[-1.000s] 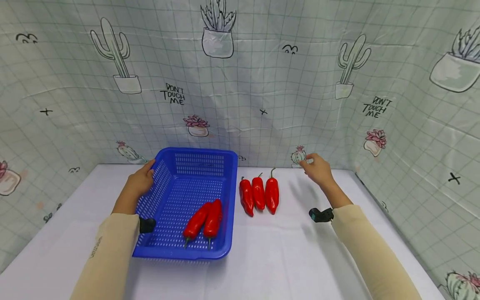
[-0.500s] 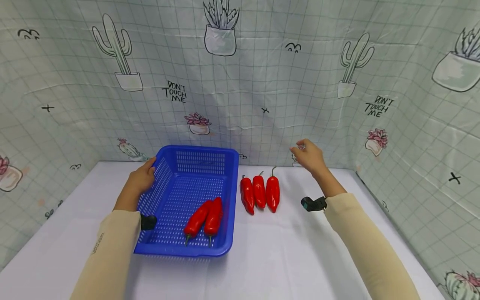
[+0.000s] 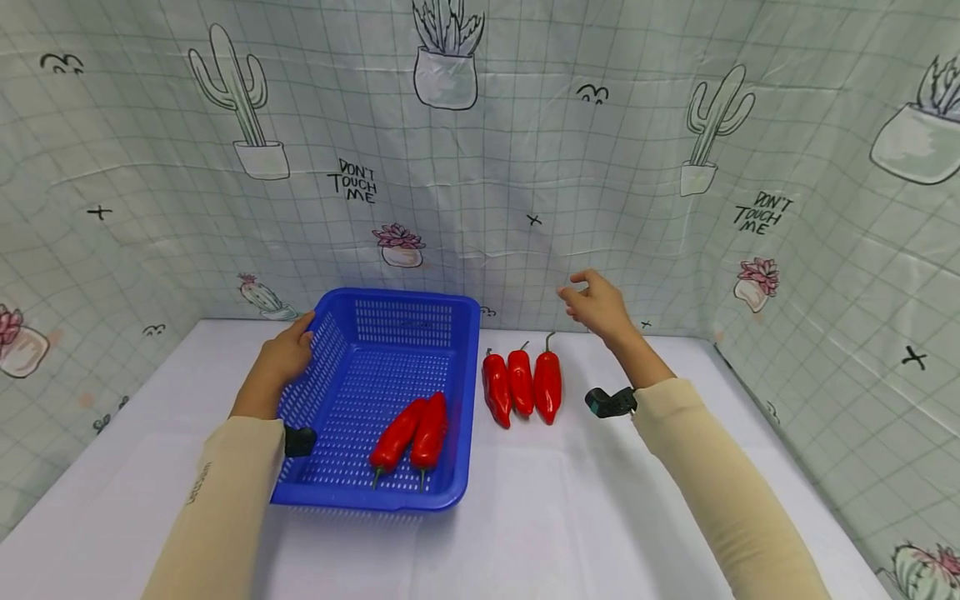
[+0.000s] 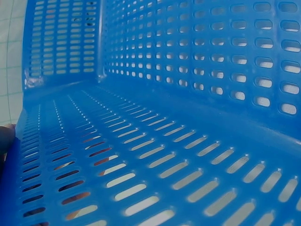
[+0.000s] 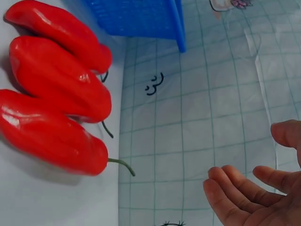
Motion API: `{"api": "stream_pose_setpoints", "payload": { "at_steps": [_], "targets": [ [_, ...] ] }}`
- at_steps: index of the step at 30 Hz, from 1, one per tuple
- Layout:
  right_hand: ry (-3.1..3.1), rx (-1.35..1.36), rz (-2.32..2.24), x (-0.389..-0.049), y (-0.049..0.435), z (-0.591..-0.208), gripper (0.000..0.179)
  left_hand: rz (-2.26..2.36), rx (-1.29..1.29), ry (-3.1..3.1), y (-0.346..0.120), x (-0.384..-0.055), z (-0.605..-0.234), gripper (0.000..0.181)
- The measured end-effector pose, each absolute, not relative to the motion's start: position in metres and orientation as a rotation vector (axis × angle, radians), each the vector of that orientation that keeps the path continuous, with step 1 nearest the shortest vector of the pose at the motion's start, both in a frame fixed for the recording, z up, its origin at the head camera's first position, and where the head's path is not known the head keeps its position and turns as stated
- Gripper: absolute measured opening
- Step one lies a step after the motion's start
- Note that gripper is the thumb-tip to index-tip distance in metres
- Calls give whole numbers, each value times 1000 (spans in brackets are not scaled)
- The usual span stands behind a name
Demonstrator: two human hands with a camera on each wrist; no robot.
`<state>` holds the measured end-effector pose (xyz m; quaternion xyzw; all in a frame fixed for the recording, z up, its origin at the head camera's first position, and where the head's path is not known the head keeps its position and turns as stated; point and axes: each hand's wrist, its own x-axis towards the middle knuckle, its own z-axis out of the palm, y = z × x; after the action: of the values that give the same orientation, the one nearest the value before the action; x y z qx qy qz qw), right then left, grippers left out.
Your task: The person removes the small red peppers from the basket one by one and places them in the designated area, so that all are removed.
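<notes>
1. Cactus-printed cloth [image 3: 480,200] is hanging behind the tabletop [image 3: 555,517]; before it, the right hand [image 3: 597,308] is hovering by the far edge, thumb and fingers loosely parted, holding nothing.
2. At the basket's far-left corner, the left hand [image 3: 283,358] is gripping the left rim of the blue basket [image 3: 367,498].
3. Closest to the right hand, the rightmost pepper [image 3: 547,387] is lying below it and toward the near-left — its long axis running from far edge to near edge, stem pointing at the far edge. The right hand is sitting nearer; the basket is standing between this pepper and the left hand.
4. Alongside, the middle pepper [image 3: 520,385] and the leftmost pepper [image 3: 496,390] are lying much the same way, the latter just beside the basket's right rim.
5. Inside the basket, two more peppers [image 3: 430,431] are resting toward its near-right corner, stems pointing nearward.
6. White surface is stretching toward the right and near edges, leaving room there — the cloth is crowding the far edge.
</notes>
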<state>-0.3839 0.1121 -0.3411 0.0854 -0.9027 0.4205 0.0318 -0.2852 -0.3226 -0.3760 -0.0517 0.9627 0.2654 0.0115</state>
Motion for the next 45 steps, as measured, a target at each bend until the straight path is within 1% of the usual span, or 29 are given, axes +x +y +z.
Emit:
{"api": "stream_pose_setpoints", "payload": {
  "at_steps": [9,19,24,35,45],
  "targets": [
    [-2748,296,1319,-383,87,-339,48,822,-161,2992,-321,-285,-374,50],
    [-2783,445,1222,-379,48,-340,44,805,-161,3011,-321,-285,-376,50],
    [-2784,490,1275,-373,31,-342,43,816,-166,3005,-320,-284,-375,50],
    [-2776,595,1436,-364,2,-336,46,831,-187,2995,-321,-284,-375,50],
    [-2802,658,1382,-360,-21,-341,43,834,-183,2992,-321,-284,-374,50]
  ]
}}
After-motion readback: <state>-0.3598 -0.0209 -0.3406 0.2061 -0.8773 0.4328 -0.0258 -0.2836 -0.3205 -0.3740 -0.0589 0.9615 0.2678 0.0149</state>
